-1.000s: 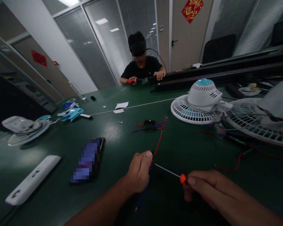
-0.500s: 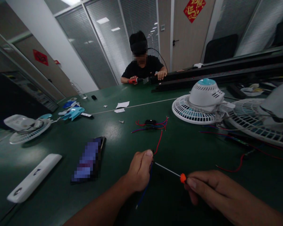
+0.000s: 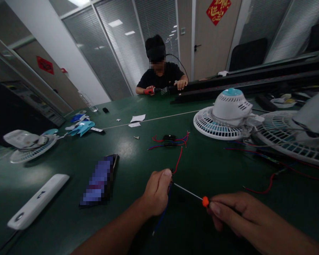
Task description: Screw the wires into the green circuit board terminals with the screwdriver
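My left hand is closed on a small dark part, mostly hidden by the fingers. A red wire comes out of its far side and a blue wire hangs from its near side. My right hand pinches the orange handle of a screwdriver. The thin metal shaft points left, its tip at the part in my left hand; whether it touches is hard to see. Beyond my hands lie small black modules with red and blue wires.
A phone and a white power strip lie at left. White fans rest face down at right, with another fan far left. Across the green table a person holds a red power tool. Paper scraps lie between.
Both hands and the screwdriver hold nearly the same pose. The whole view has shifted only very slightly.
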Demonstrator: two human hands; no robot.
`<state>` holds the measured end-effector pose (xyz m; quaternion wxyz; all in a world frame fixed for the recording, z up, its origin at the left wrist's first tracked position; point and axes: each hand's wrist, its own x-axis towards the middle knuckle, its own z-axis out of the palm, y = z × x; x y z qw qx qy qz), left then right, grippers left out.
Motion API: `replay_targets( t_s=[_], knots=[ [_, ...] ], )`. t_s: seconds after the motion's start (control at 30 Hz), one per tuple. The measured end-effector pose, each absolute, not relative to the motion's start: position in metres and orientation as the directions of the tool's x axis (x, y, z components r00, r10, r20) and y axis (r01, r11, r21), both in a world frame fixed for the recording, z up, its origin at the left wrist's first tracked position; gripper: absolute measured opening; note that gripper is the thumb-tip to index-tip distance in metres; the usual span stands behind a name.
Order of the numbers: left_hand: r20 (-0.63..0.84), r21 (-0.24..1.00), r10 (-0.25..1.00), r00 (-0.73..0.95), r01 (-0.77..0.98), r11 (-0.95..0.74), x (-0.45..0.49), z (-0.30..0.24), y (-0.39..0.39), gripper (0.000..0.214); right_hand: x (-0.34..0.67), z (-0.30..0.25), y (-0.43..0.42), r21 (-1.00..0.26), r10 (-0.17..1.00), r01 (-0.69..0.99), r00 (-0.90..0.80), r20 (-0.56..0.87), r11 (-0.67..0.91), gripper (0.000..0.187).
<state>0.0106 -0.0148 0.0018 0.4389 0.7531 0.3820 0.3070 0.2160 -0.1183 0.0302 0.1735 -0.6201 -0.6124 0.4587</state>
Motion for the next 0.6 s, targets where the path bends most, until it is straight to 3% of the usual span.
replay_targets(
  t_s=[0.6],
  knots=[
    [0.124, 0.867, 0.858, 0.499, 0.365, -0.338, 0.0109, 0.0025, -0.0154, 0.047, 0.2167, 0.0302, -0.1188, -0.785, 0.925, 0.598, -0.185, -0.331, -0.161, 0.044]
  ],
)
